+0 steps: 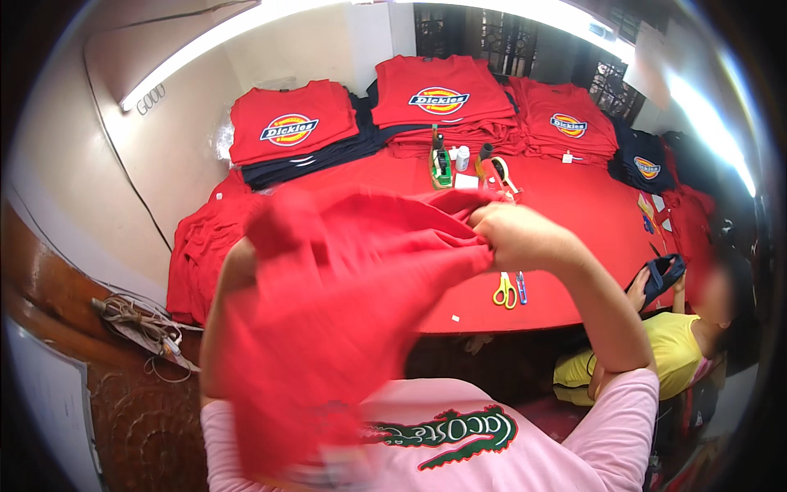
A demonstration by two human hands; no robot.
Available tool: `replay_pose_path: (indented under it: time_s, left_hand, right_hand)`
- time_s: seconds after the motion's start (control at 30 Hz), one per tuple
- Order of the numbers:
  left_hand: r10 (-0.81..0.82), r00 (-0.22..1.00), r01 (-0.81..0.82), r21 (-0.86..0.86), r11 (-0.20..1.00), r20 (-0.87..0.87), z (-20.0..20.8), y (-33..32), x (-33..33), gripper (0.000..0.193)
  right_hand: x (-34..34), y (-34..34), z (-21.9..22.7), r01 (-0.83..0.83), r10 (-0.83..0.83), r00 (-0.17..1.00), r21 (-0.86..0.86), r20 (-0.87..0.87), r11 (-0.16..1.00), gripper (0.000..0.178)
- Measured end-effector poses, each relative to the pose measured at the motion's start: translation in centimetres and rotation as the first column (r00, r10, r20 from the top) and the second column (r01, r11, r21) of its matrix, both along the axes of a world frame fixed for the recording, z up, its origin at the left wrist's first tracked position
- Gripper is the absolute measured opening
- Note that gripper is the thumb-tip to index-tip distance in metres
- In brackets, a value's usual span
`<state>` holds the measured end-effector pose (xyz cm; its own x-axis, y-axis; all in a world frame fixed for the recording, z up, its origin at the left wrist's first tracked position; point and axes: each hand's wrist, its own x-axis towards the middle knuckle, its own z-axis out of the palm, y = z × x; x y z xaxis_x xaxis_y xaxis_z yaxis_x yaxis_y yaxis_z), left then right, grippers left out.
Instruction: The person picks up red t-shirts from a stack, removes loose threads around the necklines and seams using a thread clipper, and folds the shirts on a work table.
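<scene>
A red shirt [328,303] hangs raised in front of me, smeared by motion, its lower part falling over my lap. My right hand [516,235] is closed on a bunched edge of it, above the table's near side. On the other side my left forearm [232,287] goes up behind the cloth, which hides the left hand and its fingers. Just beyond my right hand on the red table [566,238] lie yellow-handled scissors [505,290] and a small blue cutter [522,289].
Folded red shirts [443,90] are stacked along the table's far side. A loose red pile [209,246] lies at left. A green tape dispenser [441,168] and a white bottle [463,156] stand mid-table. At right, a person in yellow [676,348] holds dark cloth [662,277].
</scene>
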<state>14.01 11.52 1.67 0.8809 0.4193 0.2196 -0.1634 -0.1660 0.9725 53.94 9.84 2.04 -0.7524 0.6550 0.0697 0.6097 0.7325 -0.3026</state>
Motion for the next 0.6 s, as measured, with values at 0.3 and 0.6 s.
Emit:
replay_pose_path:
  time_s: [0.3, 0.6]
  left_hand:
    - [0.87, 0.228, 0.106, 0.9, 0.423, -0.437, 2.8, -4.2, -5.1, 0.043]
    - [0.95, 0.232, -0.086, 0.978, -0.192, 0.207, 4.5, -9.5, -5.7, 0.031]
  right_hand:
    - [7.9, -1.1, 5.4, 0.073, -0.114, 0.982, 0.257, 0.152, 0.964, 0.015]
    - [9.0, -3.0, 4.4, 0.474, -0.061, 0.873, 0.812, -0.484, 0.34, 0.029]
